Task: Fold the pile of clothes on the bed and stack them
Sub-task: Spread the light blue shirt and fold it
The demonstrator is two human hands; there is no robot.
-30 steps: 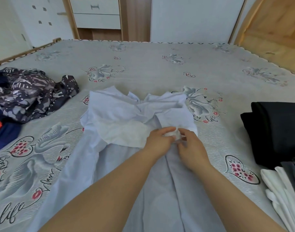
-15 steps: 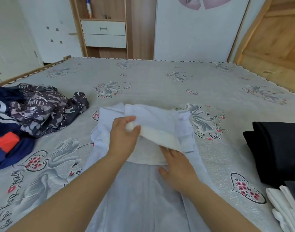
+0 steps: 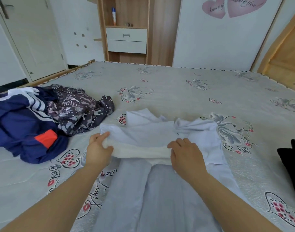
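Note:
A pale blue garment lies spread on the bed in front of me, its top part bunched and its white waistband stretched across. My left hand grips the waistband's left end, thumb under and fingers over. My right hand holds the right end of the band, fingers curled over its edge. A pile of unfolded clothes lies at the left: a navy jacket with an orange patch and a dark patterned garment.
A folded black garment sits at the right edge of the bed. The patterned grey bedspread stretches far ahead. Beyond it stand a wooden shelf with drawers, a door and a wooden headboard at right.
My hands moved apart from the garment's middle, the left going left with the waistband, so the band now stretches between them. The view tilted upward.

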